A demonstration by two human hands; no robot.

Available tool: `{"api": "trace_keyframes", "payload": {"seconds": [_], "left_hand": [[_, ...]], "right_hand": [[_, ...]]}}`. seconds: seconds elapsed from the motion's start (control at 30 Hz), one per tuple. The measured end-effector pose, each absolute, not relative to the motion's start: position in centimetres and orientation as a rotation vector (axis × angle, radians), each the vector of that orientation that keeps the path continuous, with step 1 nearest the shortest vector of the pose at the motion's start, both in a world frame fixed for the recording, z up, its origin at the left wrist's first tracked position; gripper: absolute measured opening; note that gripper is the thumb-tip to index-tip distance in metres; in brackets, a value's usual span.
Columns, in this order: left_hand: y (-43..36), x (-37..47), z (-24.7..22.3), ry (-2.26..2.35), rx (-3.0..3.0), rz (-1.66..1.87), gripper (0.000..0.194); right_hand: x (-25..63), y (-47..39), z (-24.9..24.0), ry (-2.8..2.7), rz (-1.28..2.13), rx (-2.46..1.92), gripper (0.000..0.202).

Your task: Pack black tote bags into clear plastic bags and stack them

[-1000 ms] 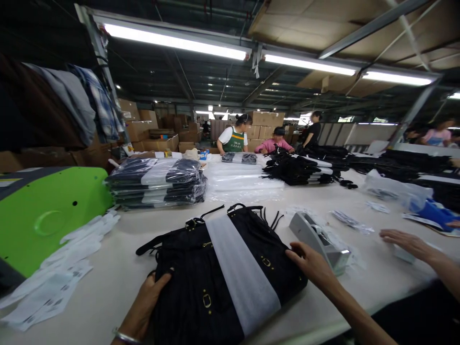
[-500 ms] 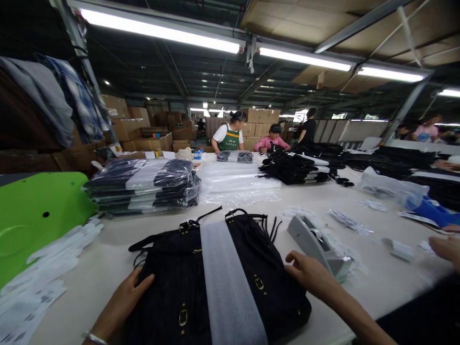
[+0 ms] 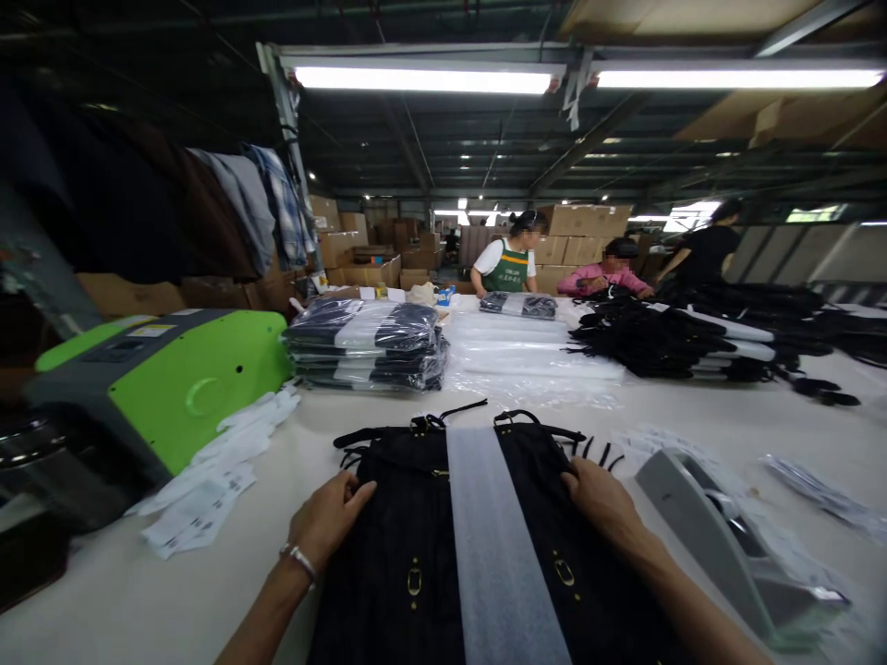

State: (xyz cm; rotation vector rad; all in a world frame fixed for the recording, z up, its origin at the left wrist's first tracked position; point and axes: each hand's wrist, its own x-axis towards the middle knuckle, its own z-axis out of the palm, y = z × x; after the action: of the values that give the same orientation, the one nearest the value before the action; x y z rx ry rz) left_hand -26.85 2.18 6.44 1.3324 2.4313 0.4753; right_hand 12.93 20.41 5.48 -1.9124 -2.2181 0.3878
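In front of me on the table lies a flat black bag (image 3: 394,517) with gold buckles, thin straps and cords at its top. A strip of white paper (image 3: 495,526) runs down its middle. My left hand (image 3: 329,519), with a bracelet at the wrist, holds the bag's left edge between thumb and curled fingers. On the opposite edge, near the top, my right hand (image 3: 601,494) has its fingers closed round the fabric. The fingertips of both hands are partly hidden by the bag. A grey tape dispenser (image 3: 721,536) stands to the right of my right hand.
A green machine (image 3: 200,388) with white printed labels (image 3: 214,489) is at left. Behind the bag are plastic-wrapped bags (image 3: 364,346), clear plastic sleeves (image 3: 527,356) and a black bag pile (image 3: 665,337). Two people (image 3: 509,263) work across the table.
My view has swung left, showing more of the green machine. My right hand has moved up along the bag's right edge and closed on it. My left hand has also closed on its edge.
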Motion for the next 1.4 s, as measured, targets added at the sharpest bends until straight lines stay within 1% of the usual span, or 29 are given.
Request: {"api": "trace_keyframes", "payload": {"seconds": [0.07,0.17,0.23,0.33,0.37,0.43,0.53,0.6,0.67,0.77,0.87,0.97,1.03,1.1,1.13,1.2,1.27,1.33,1.4], "left_hand": [[3.1,-26.7,5.9,2.447,1.324,0.418,0.040],[3.9,-26.8,5.0,2.451,1.354,0.351,0.038],[4.2,-27.0,4.4,2.448,1.381,0.375,0.039],[5.0,-27.5,3.6,2.461,1.365,0.480,0.049],[5.5,-27.7,3.4,2.468,1.351,0.511,0.051],[6.5,-28.0,3.2,2.452,1.301,0.586,0.047],[8.2,-28.3,3.6,2.367,1.197,0.715,0.032],[8.9,-28.4,4.1,2.283,1.140,0.808,0.022],[9.3,-28.5,4.7,2.153,1.091,0.920,0.018],[9.6,-28.5,4.8,1.909,0.943,1.074,0.021],[9.8,-28.2,4.1,1.769,0.775,1.160,0.020],[9.1,-28.1,3.1,1.731,0.672,1.256,0.018],[7.7,-28.4,2.8,1.707,0.694,1.259,0.029],[5.6,-28.7,2.8,1.657,0.762,1.191,0.045],[4.5,-28.8,2.9,1.627,0.782,1.150,0.049],[2.6,-28.7,3.0,1.551,0.748,1.107,0.051],[1.8,-28.3,3.0,1.464,0.636,1.127,0.047],[1.9,-27.8,2.9,1.390,0.526,1.143,0.043],[2.6,-27.5,2.7,1.401,0.476,1.135,0.040]], "right_hand": [[13.3,21.0,5.5,-1.915,0.688,-1.877,0.014],[13.8,21.1,5.3,-1.575,1.132,-1.760,0.024],[14.1,20.7,4.9,-1.517,1.283,-1.718,0.026],[14.3,19.9,4.5,-1.463,1.441,-1.653,0.032],[14.3,19.9,4.6,-1.516,1.425,-1.651,0.037],[14.1,20.4,5.2,-1.709,1.259,-1.705,0.044],[13.3,22.1,6.4,-1.883,0.906,-1.832,0.046],[12.7,23.4,6.9,-1.860,0.834,-1.855,0.047],[12.2,24.1,6.9,-1.846,0.830,-1.833,0.041],[11.7,24.1,6.1,-1.806,0.921,-1.768,0.033],[11.4,23.3,5.2,-1.741,1.056,-1.710,0.035],[12.3,22.5,5.1,-1.699,1.151,-1.677,0.036],[13.8,21.7,5.4,-1.692,1.175,-1.695,0.037],[15.7,20.4,5.7,-1.721,1.194,-1.749,0.038],[16.6,19.6,5.7,-1.753,1.213,-1.780,0.040],[18.1,17.8,5.4,-1.831,1.236,-1.801,0.044],[18.8,16.3,4.6,-1.885,1.197,-1.748,0.046],[18.7,15.3,3.4,-1.863,1.125,-1.680,0.045],[18.4,14.8,2.1,-1.801,1.129,-1.645,0.047]]}}
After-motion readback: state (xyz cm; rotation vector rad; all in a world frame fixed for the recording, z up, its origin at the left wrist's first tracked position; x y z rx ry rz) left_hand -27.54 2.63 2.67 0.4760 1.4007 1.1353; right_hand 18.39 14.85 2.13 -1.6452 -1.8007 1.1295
